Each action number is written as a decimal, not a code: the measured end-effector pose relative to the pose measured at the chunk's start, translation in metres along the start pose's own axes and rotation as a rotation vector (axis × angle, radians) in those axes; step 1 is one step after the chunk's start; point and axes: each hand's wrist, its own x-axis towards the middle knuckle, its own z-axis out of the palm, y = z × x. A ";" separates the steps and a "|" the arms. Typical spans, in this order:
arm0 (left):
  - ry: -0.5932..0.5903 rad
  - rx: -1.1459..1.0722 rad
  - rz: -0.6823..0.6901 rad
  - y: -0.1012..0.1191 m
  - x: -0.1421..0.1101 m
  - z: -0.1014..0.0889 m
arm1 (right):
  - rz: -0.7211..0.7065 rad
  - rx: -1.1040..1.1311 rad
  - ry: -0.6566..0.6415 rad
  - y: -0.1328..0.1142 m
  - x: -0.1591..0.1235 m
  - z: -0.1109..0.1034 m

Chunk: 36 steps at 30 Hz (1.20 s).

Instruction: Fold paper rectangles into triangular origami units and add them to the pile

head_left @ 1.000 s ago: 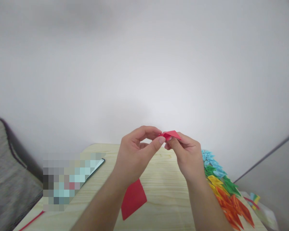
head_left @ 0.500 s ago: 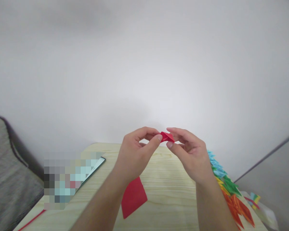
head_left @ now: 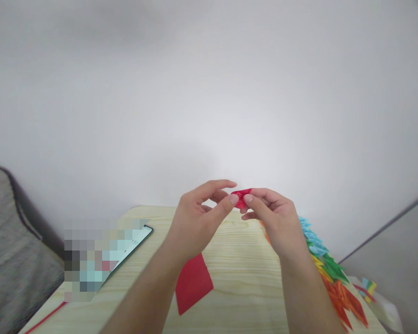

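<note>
A small folded piece of red paper (head_left: 241, 196) is held up above the far edge of the table, between both hands. My left hand (head_left: 205, 211) pinches its left end with the thumb in front, while the index finger sticks out above it. On the paper's right side my right hand (head_left: 277, 215) grips with thumb and index finger. The fingers hide part of the folds. Below my left wrist a flat red sheet of paper (head_left: 195, 285) lies on the table, partly covered by the forearm.
On the light wooden table (head_left: 244, 287), a phone (head_left: 139, 243), partly blurred out, lies at left beside a red cord (head_left: 47, 316). Folded paper pieces in blue, green, yellow and orange (head_left: 344, 299) line the right edge. A grey cloth (head_left: 10, 260) is at far left. Behind stands a white wall (head_left: 209, 102).
My right thumb and index finger have closed on the red paper, which has turned slightly. My left index finger has lifted off it. The flat sheet has stayed put.
</note>
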 end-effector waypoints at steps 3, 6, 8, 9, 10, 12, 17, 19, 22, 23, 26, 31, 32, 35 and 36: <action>-0.007 0.048 0.032 -0.001 0.000 -0.001 | 0.007 0.020 0.005 -0.002 0.000 0.000; -0.019 0.132 0.088 -0.002 0.001 -0.002 | 0.002 0.001 0.010 -0.003 -0.001 0.000; -0.030 0.191 0.111 -0.003 0.000 -0.003 | -0.005 -0.035 0.007 -0.003 -0.001 0.000; -0.039 0.223 0.116 -0.003 0.000 -0.003 | -0.007 -0.055 0.003 -0.002 0.000 0.000; -0.054 0.256 0.118 -0.002 0.000 -0.004 | -0.008 -0.071 -0.003 -0.002 0.000 0.000; -0.089 0.312 0.119 -0.002 0.000 -0.005 | -0.008 -0.086 -0.018 0.000 0.001 0.000; -0.127 0.344 0.085 0.000 0.002 -0.006 | -0.023 -0.101 -0.056 -0.001 -0.001 0.000; -0.115 0.365 0.082 -0.001 0.002 -0.007 | -0.069 -0.153 -0.055 -0.003 -0.003 -0.001; -0.109 0.392 0.092 -0.001 0.002 -0.008 | -0.241 -0.339 -0.036 -0.007 -0.007 -0.004; -0.115 0.397 0.094 -0.001 0.002 -0.008 | -0.320 -0.428 -0.038 -0.008 -0.008 -0.005; -0.143 0.417 0.095 -0.001 0.002 -0.010 | -0.526 -0.677 -0.068 -0.009 -0.010 -0.007; -0.188 0.446 0.104 -0.002 0.002 -0.012 | -0.633 -0.834 -0.102 -0.011 -0.010 -0.007; -0.192 0.444 0.104 -0.002 0.002 -0.012 | -0.642 -0.843 -0.106 -0.011 -0.010 -0.006; -0.194 0.426 0.103 -0.002 0.001 -0.012 | -0.646 -0.864 -0.142 -0.013 -0.010 -0.006; -0.196 0.418 0.105 -0.002 0.001 -0.011 | -0.642 -0.869 -0.155 -0.013 -0.011 -0.006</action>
